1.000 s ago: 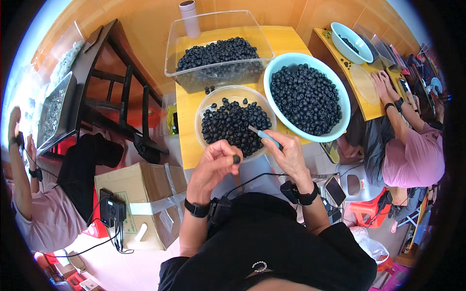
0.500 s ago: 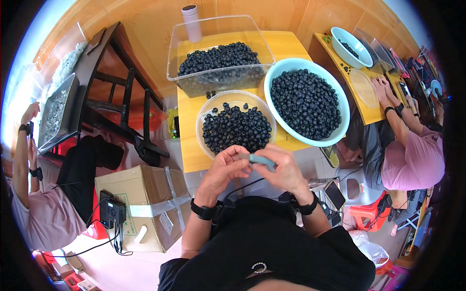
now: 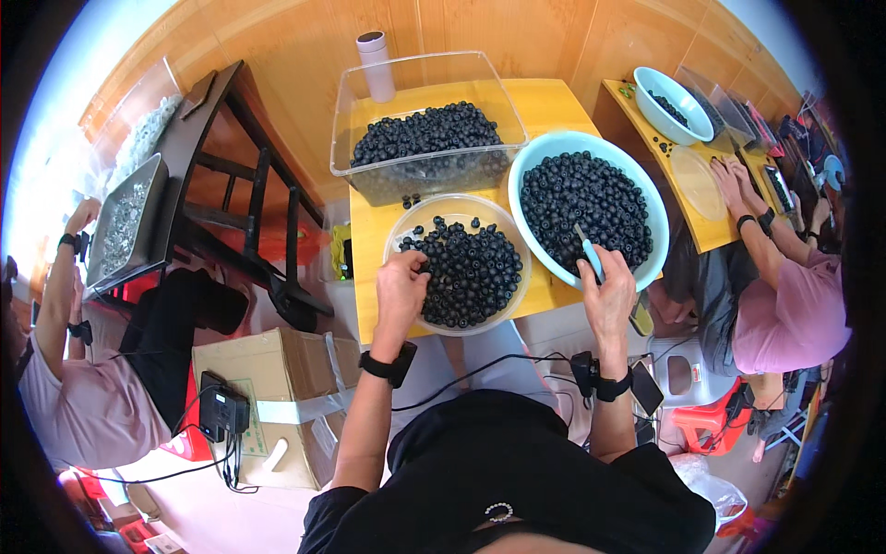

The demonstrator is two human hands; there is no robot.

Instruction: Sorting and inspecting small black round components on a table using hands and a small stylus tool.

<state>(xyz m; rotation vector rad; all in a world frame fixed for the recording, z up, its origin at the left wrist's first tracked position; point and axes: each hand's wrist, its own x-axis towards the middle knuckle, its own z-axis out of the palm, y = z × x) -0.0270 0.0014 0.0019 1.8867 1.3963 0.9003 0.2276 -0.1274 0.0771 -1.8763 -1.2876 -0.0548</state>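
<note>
My right hand [image 3: 609, 300] grips a small knife [image 3: 592, 258] by its light blue handle, the short blade pointing up over the near part of a pale blue bowl [image 3: 657, 231]. That bowl is heaped with small round black pieces [image 3: 581, 198], some showing a hole. At the left rim of a shallow clear round tray [image 3: 520, 226], my left hand [image 3: 401, 294] has its fingers drawn together, the tips among more black pieces [image 3: 471, 277]. Whatever is between those fingertips is hidden.
Behind the tray stands a clear plastic bin [image 3: 429, 166] part filled with black pieces; two or three lie loose before it. A pinkish bottle [image 3: 377, 74] stands beyond. A taped cardboard box [image 3: 277, 360] sits at left. People work on both sides. A cable hangs before me.
My hands were together at the near edge of the tray, around the knife. They have parted: the left to the tray's left rim, the right with the knife to the blue bowl.
</note>
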